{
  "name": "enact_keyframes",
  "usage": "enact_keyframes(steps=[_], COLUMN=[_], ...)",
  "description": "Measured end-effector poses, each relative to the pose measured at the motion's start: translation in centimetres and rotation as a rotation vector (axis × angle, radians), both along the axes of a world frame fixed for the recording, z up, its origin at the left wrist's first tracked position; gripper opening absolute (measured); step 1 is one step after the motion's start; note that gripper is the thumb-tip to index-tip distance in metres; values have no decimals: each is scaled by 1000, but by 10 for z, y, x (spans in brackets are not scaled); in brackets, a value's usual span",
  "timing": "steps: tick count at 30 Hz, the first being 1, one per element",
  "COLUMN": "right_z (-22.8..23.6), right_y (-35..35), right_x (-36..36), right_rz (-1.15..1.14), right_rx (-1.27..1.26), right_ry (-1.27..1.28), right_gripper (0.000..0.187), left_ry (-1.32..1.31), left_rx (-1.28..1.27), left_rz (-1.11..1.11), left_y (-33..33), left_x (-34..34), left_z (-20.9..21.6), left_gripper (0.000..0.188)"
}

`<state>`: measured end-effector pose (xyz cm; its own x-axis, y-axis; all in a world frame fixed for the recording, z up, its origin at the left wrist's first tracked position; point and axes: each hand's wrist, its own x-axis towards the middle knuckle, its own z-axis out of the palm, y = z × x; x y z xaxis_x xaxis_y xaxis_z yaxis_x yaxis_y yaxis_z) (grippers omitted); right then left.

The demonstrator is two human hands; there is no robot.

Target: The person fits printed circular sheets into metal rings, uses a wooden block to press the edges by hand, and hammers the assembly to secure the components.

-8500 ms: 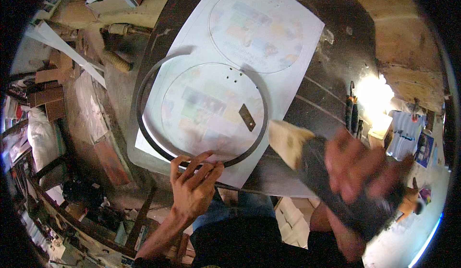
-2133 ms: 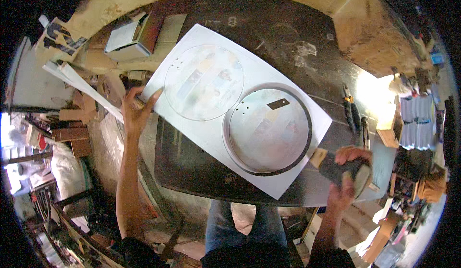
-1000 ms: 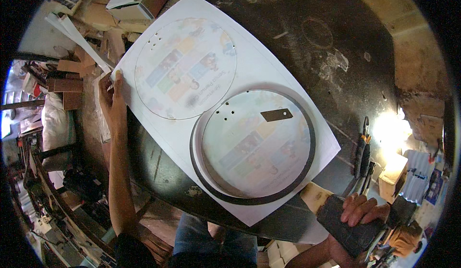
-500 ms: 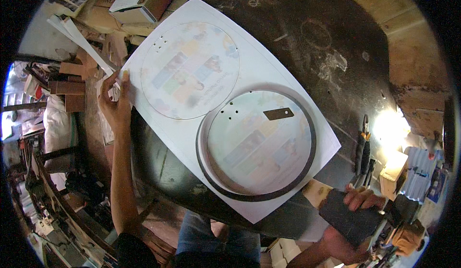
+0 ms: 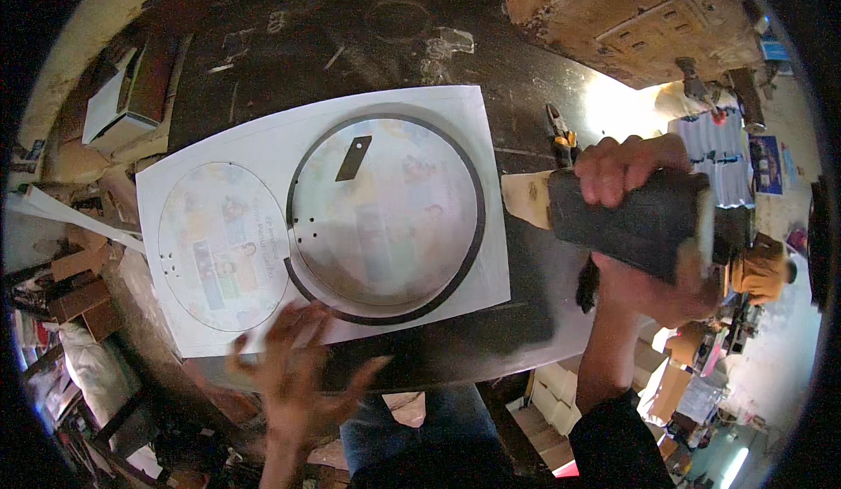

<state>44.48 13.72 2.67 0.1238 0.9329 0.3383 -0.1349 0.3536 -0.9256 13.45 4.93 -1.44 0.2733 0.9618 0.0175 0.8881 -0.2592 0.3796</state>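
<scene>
The ring (image 5: 385, 320), a dark-edged band stood on its edge, was placed toward the near edge of the dark table (image 5: 543, 314), around the right disc (image 5: 403, 200). From the right hand (image 5: 644, 287) it lay to the left. In that hand the dark block (image 5: 613, 217) was held, fingers wrapped over its far side; its long axis was turned roughly left to right, and its pale tapered end (image 5: 524, 198) was pointed at the ring, just beside the white sheet's (image 5: 263, 143) right edge. Whether the table was touched by it could not be told.

The ring was lain nearer by the left hand (image 5: 293, 366), whose blurred fingers were spread wide, with nothing seen to be held. From there the ring lay away and to the right, the break in its band just past the fingertips. Whether the sheet was touched could not be made out.

One sheet was counted, its long axis along the table's near edge. On it two discs were shown, the left disc (image 5: 219, 226) being outside the ring. One small plate (image 5: 354, 158), with one hole, was laid slanting inside the ring. One block, one pair of pliers (image 5: 560, 134) near the table's right edge and one white box (image 5: 109, 108) by its left edge were seen.
</scene>
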Motion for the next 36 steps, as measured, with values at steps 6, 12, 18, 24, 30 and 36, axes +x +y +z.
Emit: enact_keyframes(steps=[6, 12, 18, 24, 30, 36], right_z=[35, 2, 26, 11, 15, -2], right_y=[-8, -3, -17, -36, -48, -60], right_x=[7, -5, -1, -11, -14, -31], right_rz=[209, 154, 180, 154, 188, 58], right_rx=[16, -82, 42, 46, 98, 18], right_ry=[88, 185, 125, 67, 91, 14], right_gripper=[70, 79, 78, 76, 75, 73], left_ry=[-22, -24, -49, -104, -98, -98], left_rx=[121, 190, 177, 155, 148, 156], left_rz=[-406, -361, -419, -447, -452, -476], left_y=[21, 48, 52, 55, 57, 57], left_x=[16, 16, 11, 19, 11, 18], left_z=[-39, -38, -36, -33, -37, -33], left_gripper=[15, 4, 2, 4, 3, 3])
